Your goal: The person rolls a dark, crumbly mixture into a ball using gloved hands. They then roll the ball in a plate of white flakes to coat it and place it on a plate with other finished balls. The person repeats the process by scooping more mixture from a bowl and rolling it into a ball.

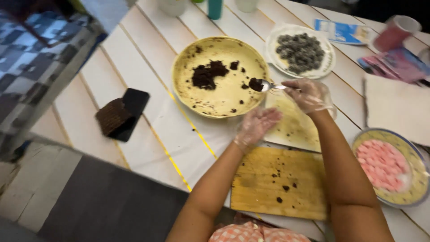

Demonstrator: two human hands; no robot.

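Dough, a dark brown lump (255, 84), sits on the small metal spoon (268, 86) gripped by the gloved right hand (309, 95), handle pointing rightward; the left hand (256, 125) waits just below, seemingly open-palmed, beside the wide yellow bowl (188, 58).

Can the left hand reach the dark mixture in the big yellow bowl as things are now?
Probably yes. The left hand is open and empty just beside the yellow bowl, and nothing lies between it and the dark mixture.
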